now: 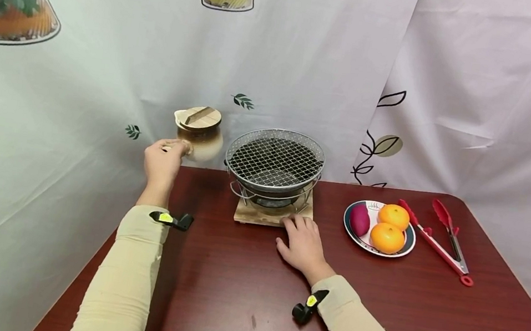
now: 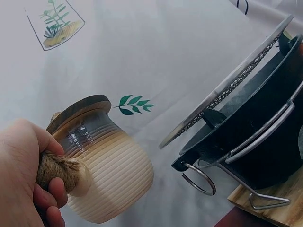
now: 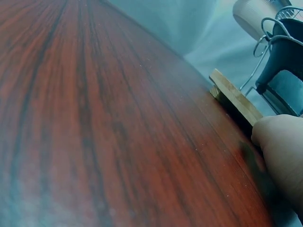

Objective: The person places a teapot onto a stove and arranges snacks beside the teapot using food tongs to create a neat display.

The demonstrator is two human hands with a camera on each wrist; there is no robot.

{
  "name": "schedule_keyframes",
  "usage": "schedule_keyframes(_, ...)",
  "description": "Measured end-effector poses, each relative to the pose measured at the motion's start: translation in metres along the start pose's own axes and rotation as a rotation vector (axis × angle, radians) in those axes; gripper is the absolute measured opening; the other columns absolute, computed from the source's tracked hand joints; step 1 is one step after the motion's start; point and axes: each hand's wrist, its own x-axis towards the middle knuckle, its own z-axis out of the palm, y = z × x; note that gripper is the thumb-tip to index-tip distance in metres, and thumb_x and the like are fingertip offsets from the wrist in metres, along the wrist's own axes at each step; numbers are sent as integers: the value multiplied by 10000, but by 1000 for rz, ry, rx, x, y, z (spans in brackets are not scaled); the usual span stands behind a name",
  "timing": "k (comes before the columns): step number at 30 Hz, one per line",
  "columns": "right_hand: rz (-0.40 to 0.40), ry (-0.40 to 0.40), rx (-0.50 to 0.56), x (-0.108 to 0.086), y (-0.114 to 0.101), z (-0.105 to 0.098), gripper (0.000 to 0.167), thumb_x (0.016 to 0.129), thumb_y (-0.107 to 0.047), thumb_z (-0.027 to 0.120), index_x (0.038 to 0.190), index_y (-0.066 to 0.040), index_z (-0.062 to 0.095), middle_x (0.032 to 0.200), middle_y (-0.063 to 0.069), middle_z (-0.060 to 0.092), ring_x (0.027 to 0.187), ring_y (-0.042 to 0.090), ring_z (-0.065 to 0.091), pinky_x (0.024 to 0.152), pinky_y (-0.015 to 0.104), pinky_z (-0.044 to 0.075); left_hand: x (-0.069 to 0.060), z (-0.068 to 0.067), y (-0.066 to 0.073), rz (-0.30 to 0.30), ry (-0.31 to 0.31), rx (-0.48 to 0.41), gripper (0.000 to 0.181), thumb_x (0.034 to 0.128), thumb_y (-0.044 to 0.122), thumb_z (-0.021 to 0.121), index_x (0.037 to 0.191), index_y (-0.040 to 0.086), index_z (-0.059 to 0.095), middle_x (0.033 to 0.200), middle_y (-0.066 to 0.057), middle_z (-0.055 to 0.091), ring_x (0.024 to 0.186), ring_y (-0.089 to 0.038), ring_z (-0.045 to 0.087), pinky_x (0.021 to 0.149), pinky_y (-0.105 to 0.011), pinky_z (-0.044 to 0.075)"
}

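Observation:
My left hand (image 1: pixel 162 166) grips the rope-wrapped handle (image 2: pixel 56 172) of a brown-and-cream clay teapot (image 1: pixel 208 147). The teapot, with its flat wooden lid (image 1: pixel 208 119), is held up off the table at the back left, beside the grill. A round tabletop charcoal grill (image 1: pixel 273 161), topped by a wire mesh, stands on a wooden board (image 1: pixel 249 216). At the front edge of that board rests my right hand (image 1: pixel 306 249), its fingers loosely bent; the fingertips are partly hidden in the right wrist view. The grill's black bowl (image 2: pixel 251 142) appears close to the teapot in the left wrist view.
Right of the grill, a plate (image 1: pixel 353 240) holds two oranges (image 1: pixel 388 238) and a purple sweet potato (image 1: pixel 360 220). Red-tipped tongs (image 1: pixel 441 249) lie spread open beside it. A patterned cloth (image 1: pixel 310 54) hangs behind the dark red table (image 1: pixel 228 295).

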Motion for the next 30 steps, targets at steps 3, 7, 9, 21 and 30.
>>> schedule_keyframes(3,0,3,-2,0,0,-1,423,863,-340,716,1225,-126,665,1172,101,587,1079,346,517,992,526,411,1,2,2,4,-4,-8,316,773,215,739,1063,103,798,769,105,681,687,-64,604,652,-238,462)
schedule_keyframes(7,-1,3,-2,0,1,0,429,862,-342,716,1229,-125,664,1174,102,587,1079,348,519,990,527,410,2,4,5,8,-11,-22,301,781,213,738,1055,103,794,727,122,660,663,-75,613,623,-235,466)
schedule_keyframes(9,2,-2,2,0,1,0,433,863,-342,717,1233,-124,661,1179,103,584,1084,349,516,991,525,404,2,4,6,13,-13,-40,285,778,201,743,1040,100,791,696,117,650,608,-89,614,589,-241,473)
schedule_keyframes(21,9,-10,-1,0,1,2,436,865,-341,718,1241,-127,659,1183,99,581,1089,346,512,1002,530,410,4,10,13,59,-1,-28,268,757,209,744,993,98,803,719,124,672,665,-54,587,638,-235,449)
schedule_keyframes(30,10,-2,-2,-1,0,2,432,861,-340,725,1234,-130,662,1181,95,584,1093,341,517,1002,514,401,4,15,21,74,3,-10,288,749,213,745,1011,113,811,838,60,729,766,-76,588,674,-228,431)
